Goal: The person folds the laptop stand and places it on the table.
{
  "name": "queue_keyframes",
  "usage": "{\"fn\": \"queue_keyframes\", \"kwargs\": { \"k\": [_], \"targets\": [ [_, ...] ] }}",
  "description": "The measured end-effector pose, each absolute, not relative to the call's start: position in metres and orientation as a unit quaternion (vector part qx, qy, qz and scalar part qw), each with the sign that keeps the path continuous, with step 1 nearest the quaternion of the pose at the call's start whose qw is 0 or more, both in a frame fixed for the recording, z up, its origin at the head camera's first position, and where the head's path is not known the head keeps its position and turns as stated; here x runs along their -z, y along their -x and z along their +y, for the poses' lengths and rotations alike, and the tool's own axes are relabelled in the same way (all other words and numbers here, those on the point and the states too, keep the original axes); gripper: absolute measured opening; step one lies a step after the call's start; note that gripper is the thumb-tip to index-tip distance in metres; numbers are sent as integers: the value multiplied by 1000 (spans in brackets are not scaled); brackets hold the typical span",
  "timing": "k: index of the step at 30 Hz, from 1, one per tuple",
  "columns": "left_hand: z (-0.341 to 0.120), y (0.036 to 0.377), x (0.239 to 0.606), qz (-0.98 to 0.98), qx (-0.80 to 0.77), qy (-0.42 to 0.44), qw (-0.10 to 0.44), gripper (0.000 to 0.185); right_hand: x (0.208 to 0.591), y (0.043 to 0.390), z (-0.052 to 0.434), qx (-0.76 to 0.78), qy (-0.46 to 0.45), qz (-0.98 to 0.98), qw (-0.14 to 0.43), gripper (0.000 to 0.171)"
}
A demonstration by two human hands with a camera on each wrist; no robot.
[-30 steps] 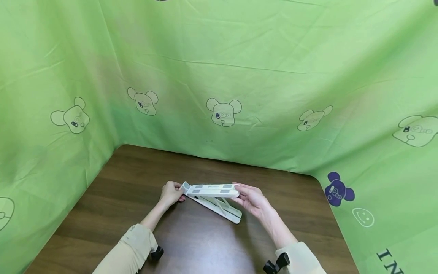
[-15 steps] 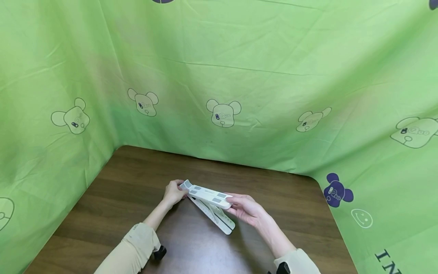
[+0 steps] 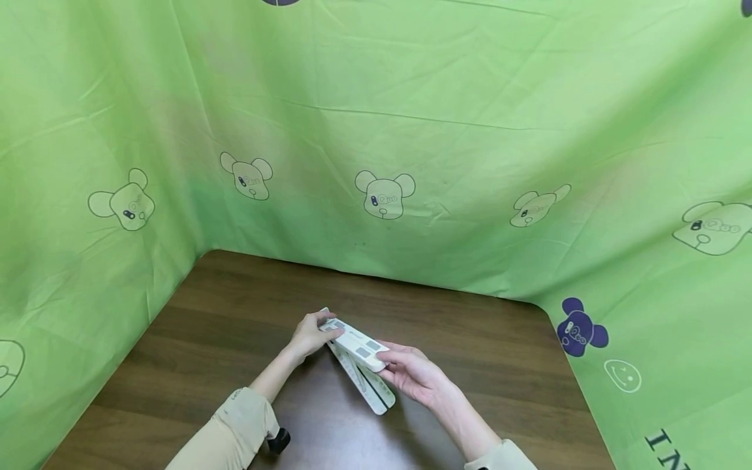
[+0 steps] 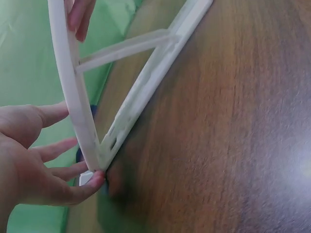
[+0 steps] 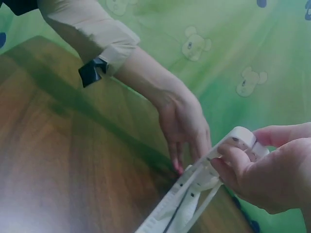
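Folding white stand (image 3: 358,356) sits on the brown table (image 3: 205,326), near its middle. Upper panel is now lowered close to the base; 1.0 s ago it stood raised and level, so folding looks nearly done. Left hand (image 3: 310,334) pinches the hinge end. Right hand (image 3: 411,375) grips the panel's free end.

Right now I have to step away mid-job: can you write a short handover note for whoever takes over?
Left hand: fingers pinch the hinge end of the white folding stand, which touches the wooden table.
Right hand: fingers grip the free end of the top panel.
Done: the stand is partly folded; the left wrist view shows a gap and the support strut still out.
Left: probably press the panels fully together.
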State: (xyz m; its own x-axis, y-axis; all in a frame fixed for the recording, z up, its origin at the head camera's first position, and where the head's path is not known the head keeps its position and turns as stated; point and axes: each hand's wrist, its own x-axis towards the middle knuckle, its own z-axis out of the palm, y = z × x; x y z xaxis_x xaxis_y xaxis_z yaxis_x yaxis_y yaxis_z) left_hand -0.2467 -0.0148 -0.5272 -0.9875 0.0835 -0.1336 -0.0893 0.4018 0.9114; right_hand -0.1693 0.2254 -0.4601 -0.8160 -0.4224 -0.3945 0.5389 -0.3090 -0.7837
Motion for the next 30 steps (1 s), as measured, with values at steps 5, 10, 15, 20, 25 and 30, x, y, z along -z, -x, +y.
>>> {"fn": "queue_keyframes", "kwargs": {
  "k": [5, 10, 15, 20, 25, 30],
  "targets": [
    [-13, 243, 526, 812, -578, 4, 83, 48, 462, 162, 215, 816, -59, 493, 297, 69],
    [-14, 241, 525, 794, -602, 14, 85, 56, 465, 155, 206, 823, -49, 484, 293, 69],
    [-15, 239, 533, 819, -571, 24, 62, 72, 467, 151, 203, 826, -54, 483, 285, 69],
    [-15, 251, 576, 871, -489, -16, 34, 69, 469, 149, 199, 809, -40, 517, 277, 69],
    [-14, 259, 599, 875, -482, -33, 28, 62, 469, 146, 198, 776, -3, 570, 270, 69],
    [-12, 241, 567, 859, -509, -20, 52, 62, 469, 144, 201, 769, 12, 578, 275, 68]
  ]
}}
